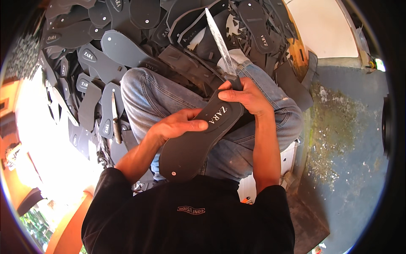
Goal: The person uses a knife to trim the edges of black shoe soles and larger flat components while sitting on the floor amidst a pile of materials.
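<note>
A dark grey foam sandal sole (pixel 184 154) lies slantwise above my lap, its heel end toward my body. Pale lettering marks the far part, and a small white dot sits at the heel. My left hand (pixel 179 122) grips the sole's left edge, thumb pressed on top. In my right hand (pixel 247 95) is a knife (pixel 220 44), its long blade pointing up and away from me. The right thumb also rests on the sole's far end. The lower fingers of both hands are hidden beneath the sole.
Many grey soles (pixel 122 46) and offcuts are heaped beyond and left of my crossed legs (pixel 165 91). A second knife (pixel 115 118) lies on a sole at the left. To the right are a white board (pixel 323 27) and a stained blue-grey floor (pixel 355 127).
</note>
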Demonstrator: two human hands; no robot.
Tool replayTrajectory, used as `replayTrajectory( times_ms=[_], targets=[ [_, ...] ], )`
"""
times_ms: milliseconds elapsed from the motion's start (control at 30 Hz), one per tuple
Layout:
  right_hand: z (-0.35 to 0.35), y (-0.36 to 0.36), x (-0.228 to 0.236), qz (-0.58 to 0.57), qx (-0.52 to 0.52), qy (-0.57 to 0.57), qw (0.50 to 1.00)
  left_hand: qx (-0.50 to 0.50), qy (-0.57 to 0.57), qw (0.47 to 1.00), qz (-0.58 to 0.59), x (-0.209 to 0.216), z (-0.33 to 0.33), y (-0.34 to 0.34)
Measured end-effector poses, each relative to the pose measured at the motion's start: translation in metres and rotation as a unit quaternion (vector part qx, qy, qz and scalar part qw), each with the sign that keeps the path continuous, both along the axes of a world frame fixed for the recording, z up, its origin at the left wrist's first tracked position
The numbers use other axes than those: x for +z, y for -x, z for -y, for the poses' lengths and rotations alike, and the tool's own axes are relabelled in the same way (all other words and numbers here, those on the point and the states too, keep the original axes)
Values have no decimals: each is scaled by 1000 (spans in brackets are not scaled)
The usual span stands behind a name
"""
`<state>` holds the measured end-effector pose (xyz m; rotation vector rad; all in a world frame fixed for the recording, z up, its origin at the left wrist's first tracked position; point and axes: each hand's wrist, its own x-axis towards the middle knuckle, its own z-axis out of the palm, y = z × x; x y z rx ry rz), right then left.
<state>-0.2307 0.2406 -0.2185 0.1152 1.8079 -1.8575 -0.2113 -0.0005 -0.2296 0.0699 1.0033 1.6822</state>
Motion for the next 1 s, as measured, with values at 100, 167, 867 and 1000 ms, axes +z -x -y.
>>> replayTrajectory(
  times_ms=[100, 167, 867, 1000],
  targets=[
    [3, -1, -10, 51, -42, -12, 998, 7, 33, 999, 17, 1, 1, -2],
    [8, -3, -6, 62, -154, -23, 986, 86, 64, 994, 29, 0, 1, -8],
    [18, -211, 23, 1, 44, -333, 942, 370, 153, 897, 188, 41, 21, -86],
    [17, -209, 27, 17, 67, -307, 949, 378, 149, 893, 195, 42, 21, -88]
  ],
)
